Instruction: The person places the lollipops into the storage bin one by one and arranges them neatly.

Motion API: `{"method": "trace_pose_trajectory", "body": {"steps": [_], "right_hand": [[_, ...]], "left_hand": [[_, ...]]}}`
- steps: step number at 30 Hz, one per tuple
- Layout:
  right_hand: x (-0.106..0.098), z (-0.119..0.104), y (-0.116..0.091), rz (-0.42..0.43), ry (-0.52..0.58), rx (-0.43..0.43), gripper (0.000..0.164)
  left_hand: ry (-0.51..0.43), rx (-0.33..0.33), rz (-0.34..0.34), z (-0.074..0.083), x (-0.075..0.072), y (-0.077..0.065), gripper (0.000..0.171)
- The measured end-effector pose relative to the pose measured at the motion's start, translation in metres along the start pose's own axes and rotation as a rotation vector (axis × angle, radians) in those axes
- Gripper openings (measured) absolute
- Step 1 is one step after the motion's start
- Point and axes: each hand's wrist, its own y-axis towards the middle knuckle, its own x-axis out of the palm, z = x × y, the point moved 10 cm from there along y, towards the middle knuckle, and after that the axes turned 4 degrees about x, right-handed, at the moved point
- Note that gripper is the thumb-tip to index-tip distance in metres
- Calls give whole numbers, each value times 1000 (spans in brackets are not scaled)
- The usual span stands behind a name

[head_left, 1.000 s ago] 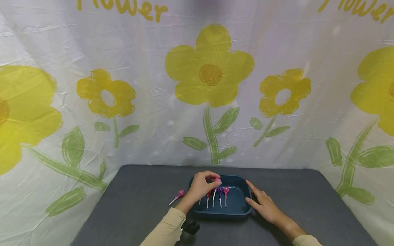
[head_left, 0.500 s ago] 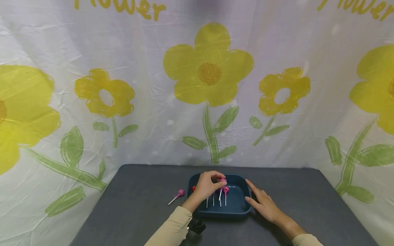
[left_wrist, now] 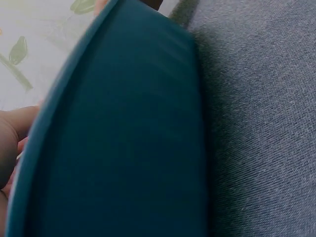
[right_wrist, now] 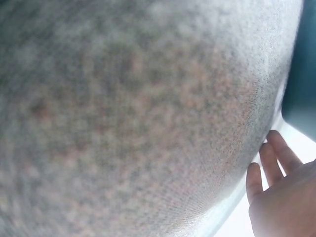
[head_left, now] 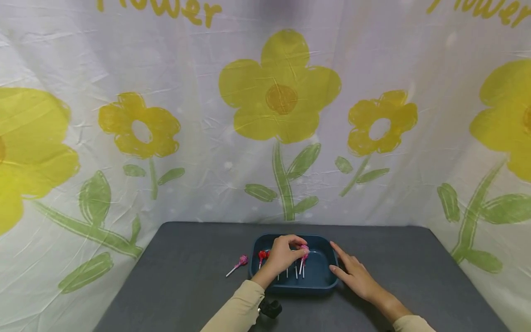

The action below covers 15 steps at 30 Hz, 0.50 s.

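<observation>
In the head view, my left hand [head_left: 283, 253] reaches over the dark blue tray [head_left: 298, 290] and pinches a pink lollipop [head_left: 304, 249] by its head, its white stick slanting down. Several more lollipops lie in a row inside, among them a red lollipop [head_left: 262, 254] at the left end; the left hand hides part of the row. My right hand [head_left: 357, 276] rests at the tray's right side, fingers extended along the rim. Seen from the left wrist, the tray wall [left_wrist: 128, 123] covers most of the hand. From the right wrist, loosely spread fingers [right_wrist: 270, 163] show near a tray corner.
One pink lollipop [head_left: 243, 260] lies on the dark grey table [head_left: 191, 267], left of the tray. A black wrist-worn device [head_left: 271, 308] hangs below the left sleeve. Behind the table hangs a white curtain [head_left: 199, 138] printed with yellow flowers.
My left hand has moved rightward over the tray with the pink lollipop, to the right end of the row. Red lollipops at the left have come into view. The right hand has stayed in place.
</observation>
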Motion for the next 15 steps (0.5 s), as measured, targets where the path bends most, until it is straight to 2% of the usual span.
{"method": "trace_pose_trajectory", "body": {"steps": [6,15], "right_hand": [[-1,0,-1,1,-3,5,67],[0,-1,1,-2,-3,4,67]], "left_hand": [[3,30,-5,0,6,2,20],[28,16,-5,-5,10,5,20]]}}
